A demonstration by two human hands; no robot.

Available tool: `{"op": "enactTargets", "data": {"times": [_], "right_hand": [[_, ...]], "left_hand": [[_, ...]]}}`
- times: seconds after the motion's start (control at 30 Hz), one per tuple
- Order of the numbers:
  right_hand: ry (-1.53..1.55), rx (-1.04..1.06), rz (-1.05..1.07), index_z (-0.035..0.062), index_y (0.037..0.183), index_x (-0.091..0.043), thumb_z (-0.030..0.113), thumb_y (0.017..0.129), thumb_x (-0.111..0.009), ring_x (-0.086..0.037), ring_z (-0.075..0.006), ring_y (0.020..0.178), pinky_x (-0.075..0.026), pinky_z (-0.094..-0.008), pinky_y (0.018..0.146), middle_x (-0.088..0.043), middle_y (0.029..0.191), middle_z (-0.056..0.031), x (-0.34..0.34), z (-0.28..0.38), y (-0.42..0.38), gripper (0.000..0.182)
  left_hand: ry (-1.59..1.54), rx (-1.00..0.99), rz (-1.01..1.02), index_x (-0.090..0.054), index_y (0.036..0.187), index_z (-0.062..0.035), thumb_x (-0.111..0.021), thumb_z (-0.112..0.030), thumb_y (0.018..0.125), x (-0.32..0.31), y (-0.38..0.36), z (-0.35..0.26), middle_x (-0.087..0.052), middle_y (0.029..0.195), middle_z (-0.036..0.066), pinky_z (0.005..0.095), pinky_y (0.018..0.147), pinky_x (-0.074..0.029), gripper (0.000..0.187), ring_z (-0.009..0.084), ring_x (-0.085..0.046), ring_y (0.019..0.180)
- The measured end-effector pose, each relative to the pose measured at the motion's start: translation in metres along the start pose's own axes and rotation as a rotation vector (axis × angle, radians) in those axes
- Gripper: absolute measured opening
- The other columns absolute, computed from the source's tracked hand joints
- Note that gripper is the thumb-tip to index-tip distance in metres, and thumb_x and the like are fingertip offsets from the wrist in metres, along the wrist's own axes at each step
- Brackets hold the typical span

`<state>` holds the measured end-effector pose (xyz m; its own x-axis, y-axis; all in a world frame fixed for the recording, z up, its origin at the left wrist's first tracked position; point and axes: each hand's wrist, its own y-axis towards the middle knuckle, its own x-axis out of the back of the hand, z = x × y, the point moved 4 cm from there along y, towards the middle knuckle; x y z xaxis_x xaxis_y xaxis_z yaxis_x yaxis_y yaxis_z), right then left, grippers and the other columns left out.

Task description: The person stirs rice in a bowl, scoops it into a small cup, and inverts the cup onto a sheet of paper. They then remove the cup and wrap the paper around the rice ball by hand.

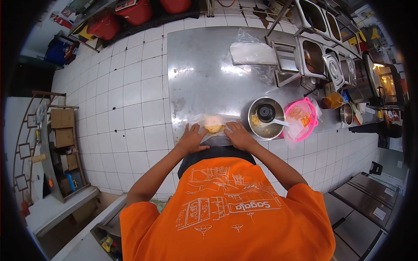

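A round, pale yellow lump of dough-like food (pixel 214 125) lies on a thin clear plastic sheet (pixel 217 140) near the steel table's front edge. My left hand (pixel 192 137) rests at the left side of the lump, fingers stretched out and apart, some touching the sheet. On the other side, my right hand (pixel 237 134) has its fingers spread, with the tips at the lump's right edge. Right of that hand stands a steel bowl (pixel 251 114) with yellowish mash inside. A black round object (pixel 265 113) with a light handle (pixel 282 123) sits in the bowl.
A pink basket (pixel 315 114) with orange shreds and plastic stands beyond the bowl. On the steel table (pixel 196 65), a stack of clear plastic sheets (pixel 252 53) lies at the back. Steel pans (pixel 312 56) on a rack stand at the right. Red tubs (pixel 135 12) are behind.
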<state>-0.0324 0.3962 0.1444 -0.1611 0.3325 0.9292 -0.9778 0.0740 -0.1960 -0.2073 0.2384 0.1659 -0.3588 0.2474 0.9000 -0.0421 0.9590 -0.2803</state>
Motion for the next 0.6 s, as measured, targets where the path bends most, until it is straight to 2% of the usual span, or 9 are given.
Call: {"op": "enactTargets", "data": {"times": [0.07, 0.17, 0.27, 0.37, 0.47, 0.6], "right_hand": [[0.199, -0.087, 0.055, 0.0035, 0.124, -0.053, 0.023, 0.094, -0.06, -0.048, -0.0364, 0.134, -0.031, -0.0601, 0.116, -0.055, 0.135, -0.0227, 0.012, -0.005, 0.008, 0.036], [0.236, -0.107, 0.192, 0.0036, 0.127, -0.05, 0.031, 0.096, -0.06, -0.053, -0.0367, 0.128, -0.033, -0.0597, 0.114, -0.061, 0.127, -0.0206, 0.025, -0.013, 0.019, 0.042], [0.206, -0.102, 0.076, 0.0035, 0.126, -0.05, 0.034, 0.095, -0.063, -0.058, -0.0375, 0.12, -0.035, -0.0603, 0.112, -0.066, 0.119, -0.0184, 0.03, -0.002, 0.016, 0.045], [0.102, -0.015, -0.102, 0.0034, 0.124, -0.053, 0.033, 0.095, -0.064, -0.06, -0.0362, 0.116, -0.039, -0.0559, 0.108, -0.068, 0.114, -0.0173, 0.027, 0.003, 0.011, 0.042], [0.277, -0.048, -0.221, 0.0057, 0.109, -0.059, 0.03, 0.097, -0.063, -0.064, -0.0386, 0.104, -0.048, -0.0501, 0.097, -0.068, 0.106, -0.0184, 0.018, -0.011, 0.017, 0.027], [0.441, -0.215, -0.151, 0.0038, 0.099, -0.06, 0.024, 0.097, -0.062, -0.065, -0.0429, 0.093, -0.05, -0.0494, 0.082, -0.068, 0.092, -0.0229, 0.022, -0.027, 0.025, 0.021]], "left_hand": [[0.028, -0.003, -0.04, -0.057, 0.132, -0.0104, -0.064, -0.034, 0.093, -0.009, 0.0, 0.007, -0.056, 0.13, 0.025, 0.0594, 0.114, -0.036, 0.046, 0.0402, -0.052, 0.128], [-0.145, 0.045, 0.006, -0.058, 0.122, -0.0088, -0.056, -0.018, 0.095, -0.019, 0.01, 0.024, -0.063, 0.121, 0.022, 0.0575, 0.111, -0.039, 0.029, 0.0379, -0.058, 0.122], [-0.228, 0.027, -0.148, -0.059, 0.103, -0.0049, -0.056, -0.013, 0.096, -0.006, 0.014, 0.022, -0.069, 0.101, 0.02, 0.0486, 0.094, -0.048, 0.011, 0.0389, -0.064, 0.102], [-0.215, 0.041, -0.234, -0.059, 0.101, -0.0033, -0.055, -0.013, 0.097, 0.001, 0.014, 0.019, -0.069, 0.092, 0.022, 0.0474, 0.085, -0.051, 0.011, 0.0405, -0.066, 0.096], [-0.27, 0.051, -0.312, -0.057, 0.099, -0.0021, -0.056, -0.013, 0.097, -0.004, 0.015, 0.025, -0.068, 0.09, 0.023, 0.0492, 0.079, -0.052, 0.012, 0.0409, -0.067, 0.09], [-0.305, 0.147, -0.348, -0.057, 0.095, -0.0022, -0.058, -0.013, 0.097, 0.003, 0.015, 0.023, -0.067, 0.078, 0.022, 0.0511, 0.076, -0.052, 0.012, 0.0412, -0.067, 0.08]]}}
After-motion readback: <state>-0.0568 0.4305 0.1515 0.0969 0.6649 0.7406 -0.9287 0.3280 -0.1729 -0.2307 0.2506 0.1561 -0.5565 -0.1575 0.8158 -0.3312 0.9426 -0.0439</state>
